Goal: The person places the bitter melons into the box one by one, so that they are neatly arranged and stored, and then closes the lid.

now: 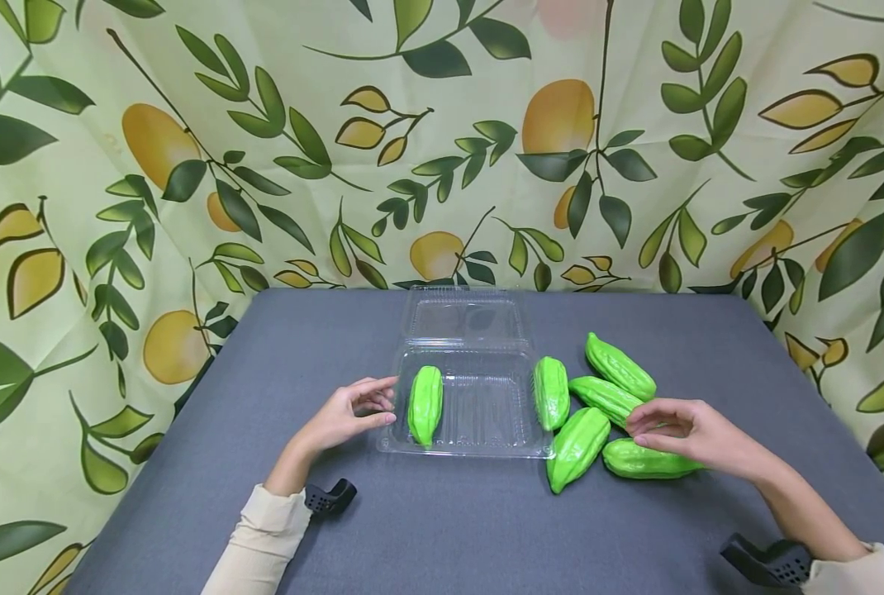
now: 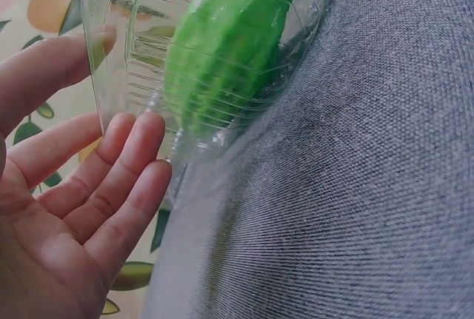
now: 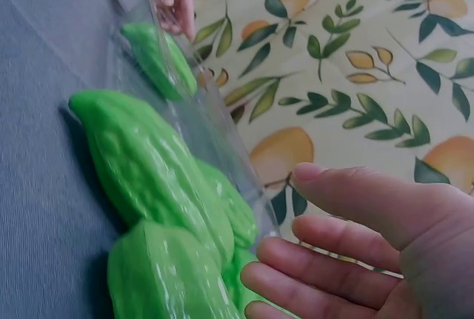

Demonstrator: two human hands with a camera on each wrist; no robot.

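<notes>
A clear plastic clamshell container lies on the cloth with its lid folded back. One bright green, bumpy bitter melon lies lengthwise in its left part. My left hand is at the container's left side; its fingertips lie along the clear wall, fingers loosely extended. Several more bitter melons lie in a loose group at the right, one of them overlapping the container's right rim. Over this group hovers my right hand, fingers slightly bent and apart, with nothing between them in the right wrist view.
A grey cloth covers the table. Behind it and along both sides hangs a pale curtain printed with leaves and orange fruit. Each wrist wears a black strap mount.
</notes>
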